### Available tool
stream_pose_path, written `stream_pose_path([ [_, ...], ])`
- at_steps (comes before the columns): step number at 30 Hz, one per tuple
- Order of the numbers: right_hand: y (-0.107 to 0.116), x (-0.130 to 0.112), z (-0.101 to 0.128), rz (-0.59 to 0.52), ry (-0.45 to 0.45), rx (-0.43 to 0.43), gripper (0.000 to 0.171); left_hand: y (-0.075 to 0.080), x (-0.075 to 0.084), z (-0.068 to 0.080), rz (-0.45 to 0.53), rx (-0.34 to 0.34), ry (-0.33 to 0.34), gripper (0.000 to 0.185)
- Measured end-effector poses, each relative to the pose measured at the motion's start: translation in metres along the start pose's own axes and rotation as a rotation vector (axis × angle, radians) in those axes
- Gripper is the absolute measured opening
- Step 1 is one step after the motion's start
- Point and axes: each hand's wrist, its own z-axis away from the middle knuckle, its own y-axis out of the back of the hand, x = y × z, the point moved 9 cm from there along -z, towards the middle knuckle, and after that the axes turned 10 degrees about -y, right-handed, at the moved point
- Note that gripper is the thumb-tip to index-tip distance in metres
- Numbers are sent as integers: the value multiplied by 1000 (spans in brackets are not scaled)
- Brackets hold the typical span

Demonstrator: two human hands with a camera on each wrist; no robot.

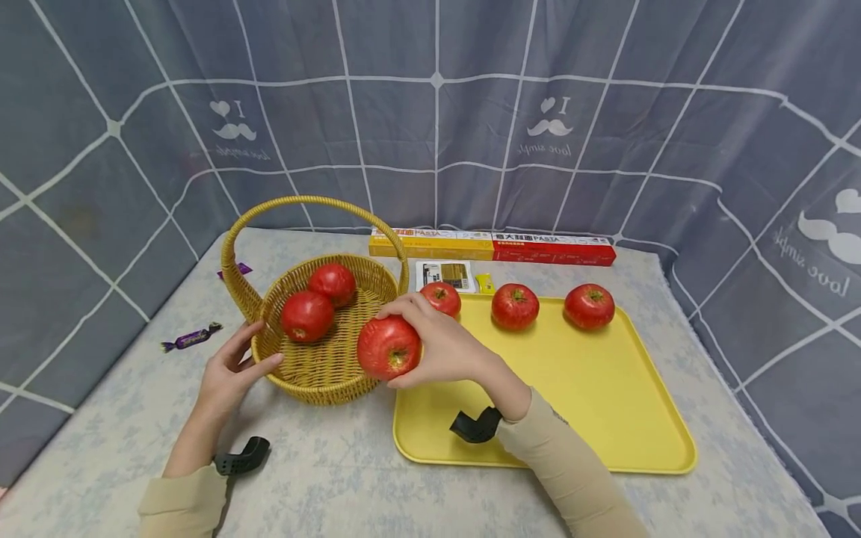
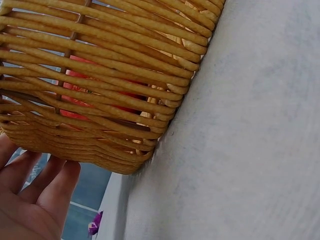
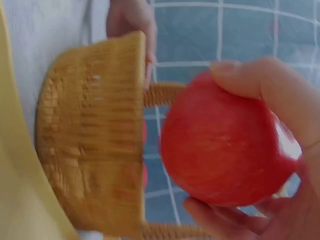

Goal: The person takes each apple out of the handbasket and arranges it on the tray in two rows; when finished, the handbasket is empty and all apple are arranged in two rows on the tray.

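Apple [image 1: 389, 347] in the right hand [image 1: 440, 348] is the one on the move: the grip is wrapped round it, thumb below and fingers on top, holding it in the air just over the basket [image 1: 323, 373] rim, at the basket's 4 o'clock. The left hand [image 1: 229, 373] has straight fingers pressed on the basket wall at 9 o'clock, steadying it. Two apples [image 1: 307, 315] lie inside already; three more [image 1: 515, 306] wait at the tray [image 1: 605, 388]'s 12 o'clock edge. I think the carry is nearly over. Next it needs a small move over the rim, down to a free spot, then a gentle let-go.
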Motion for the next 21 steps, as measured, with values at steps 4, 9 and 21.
stream_pose_path([
  [4,6,15,10,-87,-3,-96,78,-1,0,0,0,-2,-7,68],
  [9,3,35,14,-178,7,-243,77,1,0,2,-9,-7,3,69],
  [21,-6,77,18,-240,-117,-420,73,0,0,0,-21,-10,17,69],
])
